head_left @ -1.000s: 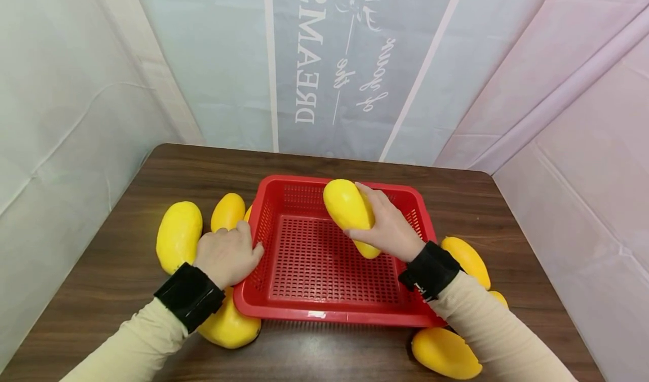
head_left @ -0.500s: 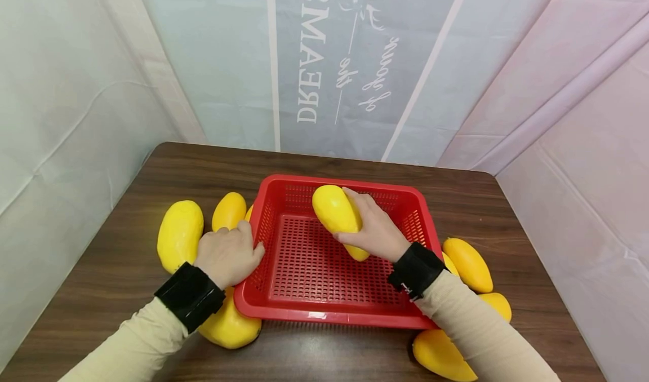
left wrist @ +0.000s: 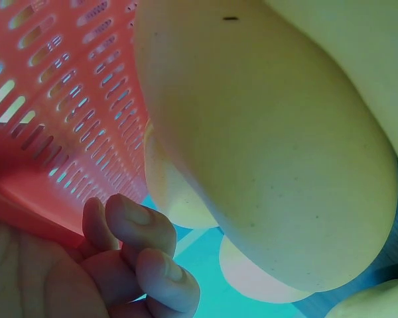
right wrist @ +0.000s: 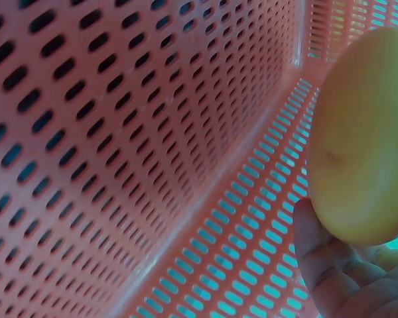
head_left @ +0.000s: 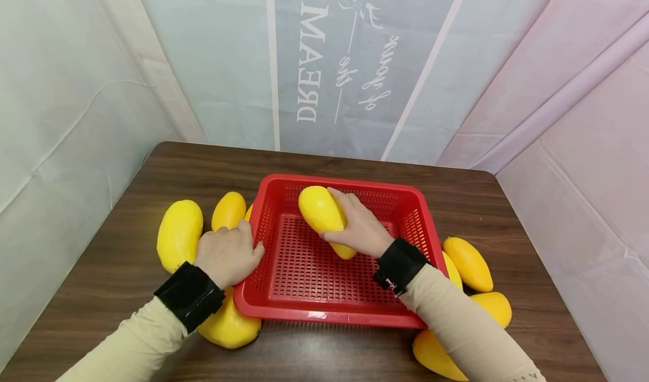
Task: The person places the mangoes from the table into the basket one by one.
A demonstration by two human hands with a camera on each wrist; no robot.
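Note:
A red plastic basket [head_left: 334,316] with slotted walls sits in the middle of the table. My left hand [head_left: 227,255] grips its left rim, with the thumb inside; in the left wrist view the fingers [left wrist: 166,271] curl outside the wall. Over the basket's floor, my right hand [head_left: 361,227] holds a yellow mango [head_left: 320,210], its length tilted. The right wrist view shows the same mango [right wrist: 365,139] inside the basket walls, with fingertips against its lower end. Close to my left hand lie a large mango [head_left: 179,232] and a smaller mango [head_left: 229,210].
Another mango [head_left: 230,325] lies under my left wrist, by the basket's front left corner. Right of the basket are several more, including a mango [head_left: 469,263] and a mango [head_left: 436,355] partly under my right sleeve. The dark wooden table [head_left: 213,159] ends at hanging cloths.
My right hand has moved left and slightly down inside the basket, carrying the mango. My left hand stays on the rim. More of the mangoes at right shows behind the sleeve.

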